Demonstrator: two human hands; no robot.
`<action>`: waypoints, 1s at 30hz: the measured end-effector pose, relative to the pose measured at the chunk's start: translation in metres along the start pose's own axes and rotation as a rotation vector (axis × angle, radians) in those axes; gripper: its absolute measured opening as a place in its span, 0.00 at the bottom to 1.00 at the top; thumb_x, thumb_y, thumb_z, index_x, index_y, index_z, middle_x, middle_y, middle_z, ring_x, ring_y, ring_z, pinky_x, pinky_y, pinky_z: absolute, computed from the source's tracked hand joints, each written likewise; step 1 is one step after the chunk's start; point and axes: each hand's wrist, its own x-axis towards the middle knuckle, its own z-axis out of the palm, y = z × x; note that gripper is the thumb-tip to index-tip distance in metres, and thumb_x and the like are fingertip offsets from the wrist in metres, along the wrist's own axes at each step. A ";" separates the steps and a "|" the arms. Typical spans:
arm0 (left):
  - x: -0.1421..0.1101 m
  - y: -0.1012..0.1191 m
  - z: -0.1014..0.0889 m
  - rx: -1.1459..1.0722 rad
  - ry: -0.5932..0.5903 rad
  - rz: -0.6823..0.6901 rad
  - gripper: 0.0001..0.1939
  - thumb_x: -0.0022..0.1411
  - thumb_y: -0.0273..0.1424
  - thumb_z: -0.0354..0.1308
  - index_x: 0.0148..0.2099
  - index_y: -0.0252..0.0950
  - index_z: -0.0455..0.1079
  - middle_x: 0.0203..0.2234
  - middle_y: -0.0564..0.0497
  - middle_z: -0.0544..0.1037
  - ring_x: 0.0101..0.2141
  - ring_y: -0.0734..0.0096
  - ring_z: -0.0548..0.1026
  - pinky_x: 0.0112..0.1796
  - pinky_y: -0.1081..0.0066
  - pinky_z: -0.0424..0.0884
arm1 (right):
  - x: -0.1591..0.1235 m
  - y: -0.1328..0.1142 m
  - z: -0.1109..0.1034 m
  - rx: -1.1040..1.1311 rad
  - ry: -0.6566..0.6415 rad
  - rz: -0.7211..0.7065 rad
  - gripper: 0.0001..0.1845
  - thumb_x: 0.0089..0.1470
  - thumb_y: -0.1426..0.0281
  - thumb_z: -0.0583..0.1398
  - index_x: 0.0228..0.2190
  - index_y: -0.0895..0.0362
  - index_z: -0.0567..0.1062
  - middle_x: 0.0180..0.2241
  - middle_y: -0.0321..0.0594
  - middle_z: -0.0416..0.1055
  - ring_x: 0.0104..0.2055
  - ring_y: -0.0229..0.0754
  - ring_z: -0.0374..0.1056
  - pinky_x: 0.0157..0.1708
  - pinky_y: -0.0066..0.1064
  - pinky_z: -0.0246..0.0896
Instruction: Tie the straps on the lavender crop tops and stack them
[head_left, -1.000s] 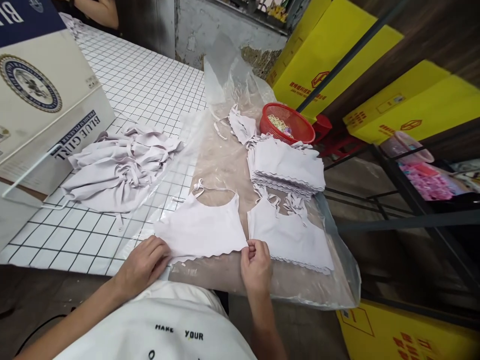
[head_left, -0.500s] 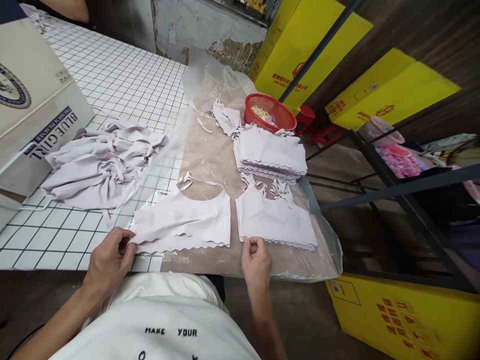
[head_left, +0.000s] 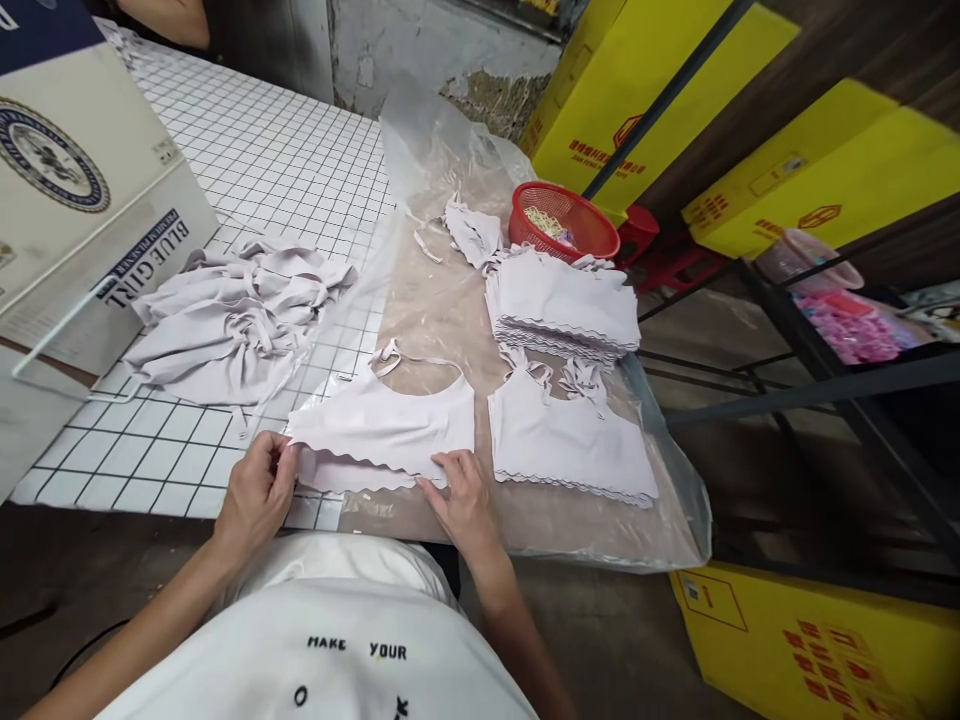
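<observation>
A pale lilac crop top (head_left: 397,420) with thin straps and a scalloped hem lies flat in front of me. My left hand (head_left: 257,490) pinches its left lower corner, lifting the upper layer so that the two hem edges stand apart. At the hem's right part, my right hand (head_left: 466,500) has thumb and fingers closed on the cloth; the fingertips partly cover the edge. Just right of it is a small stack of matching tops (head_left: 570,435), straps toward the back. Behind that sits a thicker folded stack (head_left: 566,300).
Loose lilac garments (head_left: 232,330) lie heaped on the gridded table (head_left: 300,130), beside a carton (head_left: 90,190) at left. Clear plastic sheet (head_left: 420,130) runs under the tops. A red basket (head_left: 562,222) stands behind the stacks. Metal rack bars (head_left: 825,385) border the right side. Another person's arm shows far left.
My right hand has moved left from the small stack to the crop top's hem. My left hand has raised the upper layer's corner, opening the hem. The view has shifted slightly.
</observation>
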 end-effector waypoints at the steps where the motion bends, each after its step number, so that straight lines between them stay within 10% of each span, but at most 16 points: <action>1: 0.002 0.000 0.000 -0.012 0.003 -0.012 0.16 0.65 0.47 0.47 0.32 0.40 0.61 0.19 0.57 0.67 0.20 0.70 0.67 0.23 0.71 0.64 | 0.000 0.002 0.000 0.003 -0.007 0.000 0.09 0.59 0.66 0.61 0.42 0.54 0.73 0.38 0.43 0.68 0.42 0.47 0.67 0.43 0.38 0.67; 11: -0.010 -0.005 0.013 0.152 -0.033 0.193 0.11 0.66 0.39 0.47 0.32 0.41 0.58 0.17 0.58 0.65 0.18 0.69 0.66 0.23 0.70 0.62 | 0.002 0.006 -0.006 0.181 0.039 0.061 0.11 0.62 0.74 0.53 0.37 0.55 0.75 0.34 0.42 0.71 0.37 0.43 0.70 0.36 0.34 0.67; 16: -0.013 -0.014 0.022 0.315 0.005 0.458 0.03 0.60 0.28 0.51 0.36 0.40 0.60 0.29 0.51 0.72 0.30 0.64 0.72 0.29 0.69 0.66 | 0.000 0.010 -0.023 0.224 0.208 0.122 0.09 0.63 0.70 0.53 0.37 0.55 0.74 0.32 0.40 0.72 0.32 0.41 0.70 0.30 0.31 0.67; 22: -0.006 -0.014 0.016 0.352 0.050 0.465 0.07 0.64 0.23 0.47 0.34 0.40 0.60 0.27 0.52 0.70 0.29 0.68 0.69 0.29 0.70 0.65 | -0.009 0.026 -0.053 0.033 0.416 0.165 0.08 0.62 0.69 0.55 0.36 0.55 0.74 0.33 0.43 0.73 0.32 0.42 0.68 0.31 0.34 0.66; 30: -0.008 -0.007 0.024 0.341 -0.082 0.506 0.10 0.66 0.40 0.54 0.39 0.38 0.64 0.33 0.49 0.71 0.32 0.65 0.70 0.29 0.69 0.67 | -0.014 0.025 -0.049 -0.039 0.412 0.125 0.08 0.62 0.69 0.55 0.36 0.55 0.74 0.32 0.43 0.73 0.35 0.45 0.68 0.36 0.38 0.65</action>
